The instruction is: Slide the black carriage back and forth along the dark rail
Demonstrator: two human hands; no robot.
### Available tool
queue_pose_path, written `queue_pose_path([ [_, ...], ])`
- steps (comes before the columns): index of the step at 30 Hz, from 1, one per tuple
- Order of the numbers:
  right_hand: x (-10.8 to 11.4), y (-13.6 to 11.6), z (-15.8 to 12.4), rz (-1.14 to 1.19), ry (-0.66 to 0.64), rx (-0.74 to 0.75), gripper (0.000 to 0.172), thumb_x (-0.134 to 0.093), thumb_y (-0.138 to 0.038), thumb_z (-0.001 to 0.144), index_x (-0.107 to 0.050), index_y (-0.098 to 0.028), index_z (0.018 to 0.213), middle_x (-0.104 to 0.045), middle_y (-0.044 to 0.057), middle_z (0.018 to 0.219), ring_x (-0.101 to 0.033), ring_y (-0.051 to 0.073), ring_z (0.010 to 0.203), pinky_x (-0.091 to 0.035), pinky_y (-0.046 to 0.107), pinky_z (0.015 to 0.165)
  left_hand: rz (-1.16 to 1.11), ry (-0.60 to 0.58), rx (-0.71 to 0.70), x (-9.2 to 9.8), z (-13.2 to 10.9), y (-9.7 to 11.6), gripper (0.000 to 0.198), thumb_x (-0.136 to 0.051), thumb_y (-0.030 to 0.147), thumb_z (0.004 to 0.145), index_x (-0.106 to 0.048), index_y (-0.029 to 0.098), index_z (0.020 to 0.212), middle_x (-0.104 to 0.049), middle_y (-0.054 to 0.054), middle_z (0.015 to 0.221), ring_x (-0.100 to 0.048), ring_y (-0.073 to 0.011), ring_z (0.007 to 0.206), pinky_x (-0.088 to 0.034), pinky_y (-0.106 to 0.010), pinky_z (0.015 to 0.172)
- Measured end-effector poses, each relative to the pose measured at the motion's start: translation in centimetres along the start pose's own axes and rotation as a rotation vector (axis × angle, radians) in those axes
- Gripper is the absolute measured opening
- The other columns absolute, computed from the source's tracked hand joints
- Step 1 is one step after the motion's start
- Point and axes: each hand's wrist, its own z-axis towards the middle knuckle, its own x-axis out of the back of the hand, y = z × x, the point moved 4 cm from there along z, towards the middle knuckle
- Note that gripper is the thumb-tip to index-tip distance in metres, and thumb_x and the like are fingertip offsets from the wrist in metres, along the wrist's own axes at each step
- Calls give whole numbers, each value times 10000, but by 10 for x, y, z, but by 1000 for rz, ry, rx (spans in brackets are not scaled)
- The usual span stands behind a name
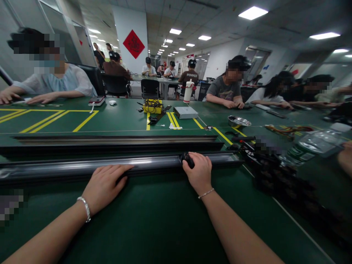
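Bare forearms (238, 223) lie nearest, over the green surface (154, 227); beyond them the long shiny channel (154, 162) runs left to right, crosswise to both. The right grip (200, 170) is closed around a small black piece (187, 160) at this channel, toward its right end, while the left grip (103, 185), thumb apart and clasping nothing, rests farther left on its near edge.

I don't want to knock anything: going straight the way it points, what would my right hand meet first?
First, the small black object your right hand holds; beyond that, likely the far edge of the shiny strip, though depth is unclear.
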Motion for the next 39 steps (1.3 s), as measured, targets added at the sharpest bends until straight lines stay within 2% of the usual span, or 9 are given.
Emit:
queue_pose_path([
  [18,1,3,0,-5,23,7,261,-489,-329,738,-604,-182,921,-631,69,1022,-525,220,999,-225,416,969,-22,-3,-20,2,0,3,375,-406,377,818,-505,287,1168,-626,-23,1065,-554,-220,956,-379,-387,823],
  [39,2,6,1,-9,-26,17,295,-480,-348,766,-599,-177,974,-620,75,1060,-522,223,1022,-243,420,970,3,11,-14,4,1,5,370,-394,373,819,-516,283,1157,-634,-24,1051,-562,-223,928,-383,-383,804],
])
